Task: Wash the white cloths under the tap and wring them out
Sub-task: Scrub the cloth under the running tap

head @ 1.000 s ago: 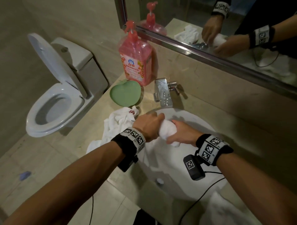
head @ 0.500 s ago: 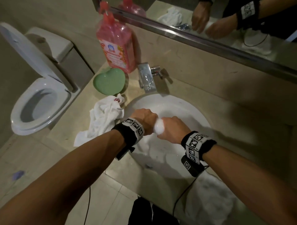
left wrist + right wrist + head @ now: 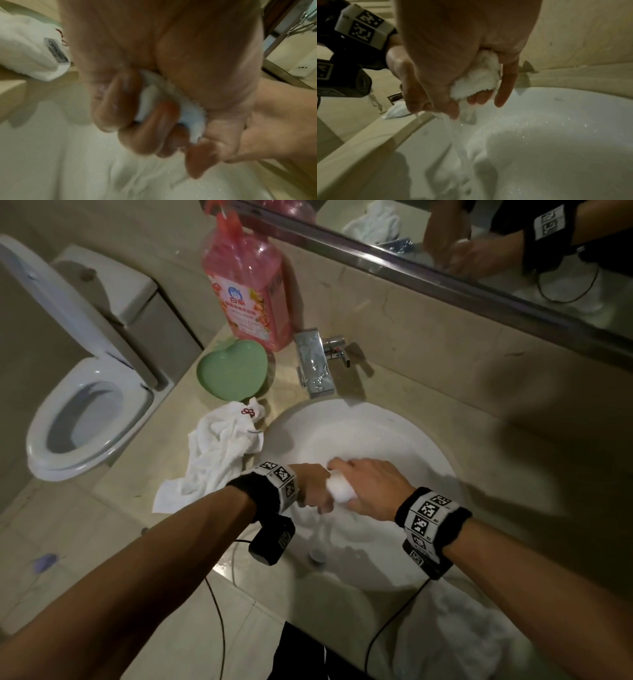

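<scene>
A small white cloth, twisted into a tight roll, hangs over the white sink. My left hand grips its left end and my right hand grips its right end. The left wrist view shows curled fingers wrapped round the cloth. From the right wrist I see the cloth squeezed in my palm with water streaming down into the sink. The chrome tap stands behind the sink; no water comes from it. A second white cloth lies crumpled on the counter left of the sink.
A pink soap bottle and a green heart-shaped dish stand left of the tap. Another white cloth lies on the counter at the near right. The toilet with raised lid is at far left. A mirror runs above.
Both hands have drawn closer together on the cloth and twisted it tighter, so less of it shows between them. The camera has tilted downward.
</scene>
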Tool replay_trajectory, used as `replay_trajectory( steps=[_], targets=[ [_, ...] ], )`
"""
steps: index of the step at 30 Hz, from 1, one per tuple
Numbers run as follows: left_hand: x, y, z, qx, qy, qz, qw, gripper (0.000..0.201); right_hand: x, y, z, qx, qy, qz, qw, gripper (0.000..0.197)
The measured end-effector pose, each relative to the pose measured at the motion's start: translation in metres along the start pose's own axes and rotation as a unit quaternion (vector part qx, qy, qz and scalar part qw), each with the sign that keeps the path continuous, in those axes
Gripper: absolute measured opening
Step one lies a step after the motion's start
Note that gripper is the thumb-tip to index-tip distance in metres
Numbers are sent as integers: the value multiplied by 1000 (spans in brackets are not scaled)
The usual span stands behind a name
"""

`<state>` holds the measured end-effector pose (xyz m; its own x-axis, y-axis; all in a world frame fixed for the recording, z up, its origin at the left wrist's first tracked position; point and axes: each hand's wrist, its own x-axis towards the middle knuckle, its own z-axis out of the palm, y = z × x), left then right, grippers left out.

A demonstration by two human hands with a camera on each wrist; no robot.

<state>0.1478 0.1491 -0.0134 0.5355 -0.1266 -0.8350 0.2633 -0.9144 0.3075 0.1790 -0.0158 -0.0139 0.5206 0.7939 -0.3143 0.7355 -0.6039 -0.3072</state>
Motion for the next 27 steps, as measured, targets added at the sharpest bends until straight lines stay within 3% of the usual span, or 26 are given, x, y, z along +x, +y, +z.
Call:
replay_trajectory(
  steps=[2, 3, 6, 8, 11, 12, 14, 17, 20, 24, 27],
  targets=[
    [-8, -1, -7, -59, -11, 3, 998, 20, 2, 0, -9, 17, 10, -20, 1000, 52],
    [-13, -3, -11, -59, 2, 13, 998, 33, 2, 0, -14, 37, 9, -11, 999, 49],
    [-29, -10, -22, 48, 165, 66, 983, 66, 3, -4, -26, 154, -14, 87, 984, 41],
    [-44, -15, -25, 110, 291, 135, 941, 65, 3, -8, -35, 305, -16, 170, 937, 32],
    [-65, -15, -25, 213, 369, 173, 888, 80, 1, -16, -56, 522, -26, 217, 824, 28],
    [-71, -11, -25, 234, 380, 160, 881, 85, 0, -19, -62, 554, -41, 212, 804, 29],
    [-82, -3, -29, 251, 410, 129, 867, 79, -5, -29, -75, 574, -70, 194, 792, 28],
    [-99, 8, -42, 253, 426, 113, 861, 50, -13, -42, -88, 573, -85, 187, 793, 25],
    [-113, 12, -51, 268, 402, 132, 865, 31, -23, -52, -99, 530, -75, 189, 823, 36],
    [-115, 14, -54, 278, 353, 134, 883, 35, -26, -60, -98, 443, -30, 200, 874, 33],
    [-108, 14, -47, 273, 302, 108, 907, 38, -24, -61, -84, 269, 0, 195, 943, 33]
  ],
)
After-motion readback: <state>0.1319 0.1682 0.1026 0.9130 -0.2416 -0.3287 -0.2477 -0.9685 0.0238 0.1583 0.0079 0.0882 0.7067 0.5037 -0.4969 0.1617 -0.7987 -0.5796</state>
